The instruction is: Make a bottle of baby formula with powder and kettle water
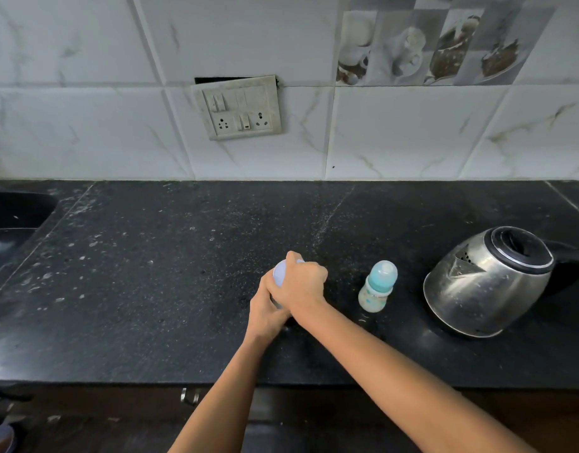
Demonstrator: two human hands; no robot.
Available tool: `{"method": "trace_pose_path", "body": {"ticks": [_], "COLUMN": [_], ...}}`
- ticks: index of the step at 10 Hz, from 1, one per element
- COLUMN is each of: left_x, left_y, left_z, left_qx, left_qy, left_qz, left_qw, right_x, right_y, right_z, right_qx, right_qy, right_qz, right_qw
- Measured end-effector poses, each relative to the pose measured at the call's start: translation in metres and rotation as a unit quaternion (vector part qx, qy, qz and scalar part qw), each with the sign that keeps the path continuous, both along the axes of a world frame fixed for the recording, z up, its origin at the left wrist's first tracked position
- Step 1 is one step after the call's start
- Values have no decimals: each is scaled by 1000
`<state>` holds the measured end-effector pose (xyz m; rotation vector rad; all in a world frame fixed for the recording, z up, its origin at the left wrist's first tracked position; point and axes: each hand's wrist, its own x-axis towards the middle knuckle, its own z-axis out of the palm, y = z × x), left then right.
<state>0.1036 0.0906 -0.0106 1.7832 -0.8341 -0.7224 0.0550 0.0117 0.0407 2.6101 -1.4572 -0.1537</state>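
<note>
**Both hands wrapped round a pale-topped container at mid-counter**

The right hand (299, 282) curls over the smooth, rounded, pale lavender top of the container (279, 272), fingers closed down around it. The left hand (267, 310) grips lower, wrapped round the body, most of which the two hands hide. The container stands on the counter (134, 289), a black speckled stone slab with a matt, dusty surface and faint seams running front to back.

Just right of the hands, and apart from them, the baby bottle (378, 286) stands upright. It has a small translucent body with a printed band, a teal collar and a clear domed cap. Further right sits the kettle (487, 282), a squat cone of smudged brushed steel with a black lid ring, its spout turned toward the bottle. The two are near each other but not touching.

Bare slab spreads wide to the left of the hands as far as the dark sink (13, 217) at the left edge. It also runs back to the wall (412, 132) of glossy, marble-veined tiles, where a grimy switch plate (237, 107) hangs slightly askew. The counter's front edge runs straight under the forearms, with a metal cabinet handle (190, 395) below it.
</note>
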Motion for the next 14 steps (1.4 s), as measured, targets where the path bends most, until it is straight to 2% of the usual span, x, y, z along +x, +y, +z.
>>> {"method": "trace_pose_path", "body": {"ticks": [1,2,3,4,5,6,7,9,11,13,14], "left_x": [-2,-3,-1,3,1,-8,-12,4,4,7,8], "left_y": [1,2,3,2,3,3,0,-8,-21,-23,-18], "left_z": [3,6,2,-7,-12,-11,-11,-10,0,1,4], "left_qx": [5,0,0,4,-8,-20,-5,9,2,39,58], "left_qy": [1,12,12,-3,-3,-17,-39,-79,-58,-53,-104], "left_qz": [-5,-13,-18,-17,-3,27,26,-6,-7,-18,-10], "left_qw": [1000,1000,1000,1000,1000,999,999,997,998,998,993], "right_x": [4,-8,-55,-119,-165,-185,-185,-179,-170,-172,-177], "right_y": [1,-1,11,30,22,-5,-35,-57,-65,-70,-68], "right_z": [6,12,3,-32,-63,-64,-60,-66,-68,-66,-66], "right_qx": [42,121,201,157,95,124,175,183,184,200,123], "right_qy": [7,-79,-280,-399,-487,-504,-512,-479,-482,-469,-480], "right_qz": [-37,-45,-4,2,-88,-148,-137,-122,-110,-95,-40], "right_qw": [998,988,939,903,864,842,830,850,850,855,868]}}
